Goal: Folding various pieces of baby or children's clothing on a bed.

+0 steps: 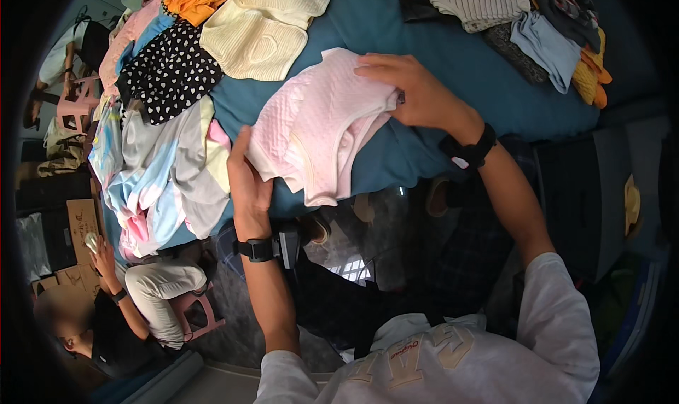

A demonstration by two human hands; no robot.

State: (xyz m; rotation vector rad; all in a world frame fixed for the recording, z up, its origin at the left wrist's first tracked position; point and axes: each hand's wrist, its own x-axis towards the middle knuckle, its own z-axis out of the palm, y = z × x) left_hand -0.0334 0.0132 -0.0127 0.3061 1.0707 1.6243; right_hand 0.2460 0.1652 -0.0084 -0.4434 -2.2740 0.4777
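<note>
Over blue bedding (pixel 488 93), left hand (pixel 252 183) and right hand (pixel 417 89) pinch a pink garment's (pixel 318 118) edges; room rightward.

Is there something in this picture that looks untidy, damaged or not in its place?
Nothing looks spilled or visibly damaged. Only the grey-and-pastel fabric on the left stands out slightly: it lies rumpled, while the light-blue garment at upper right looks folded.

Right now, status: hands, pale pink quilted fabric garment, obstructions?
Left hand at left edge. Right hand gripping upper right. Pale pink quilted fabric garment between them. Cream ribbed knit garment close beyond.
</note>
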